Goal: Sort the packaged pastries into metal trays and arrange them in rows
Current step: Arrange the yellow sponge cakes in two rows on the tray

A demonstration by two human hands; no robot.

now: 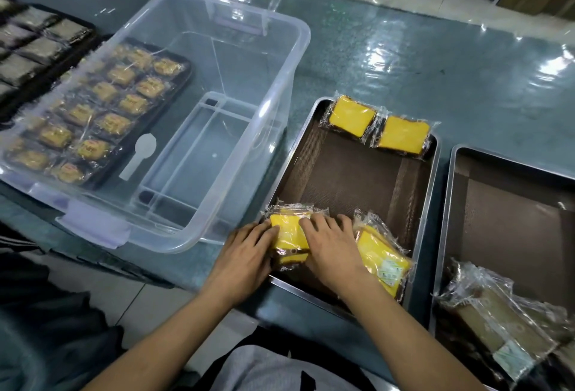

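A metal tray (431, 185) with a brown liner lies in front of me. Two wrapped yellow cake slices (351, 115) (403, 135) sit side by side along its far edge. At the near left corner my left hand (244, 255) and my right hand (329, 244) both press on a small stack of yellow cake packs (289, 230). More yellow packs (384, 260) lie tilted at the near right of the tray, touching my right wrist. A second metal tray (451, 191) to the right holds wrapped brown pastries (494, 313) at its near end.
A clear plastic bin (280, 57), empty, stands left of the tray. Seen through it is a black tray of round golden pastries (124, 104). Another dark tray of brown packs (37, 45) is at far left. The table is covered in glossy plastic sheeting (435, 57).
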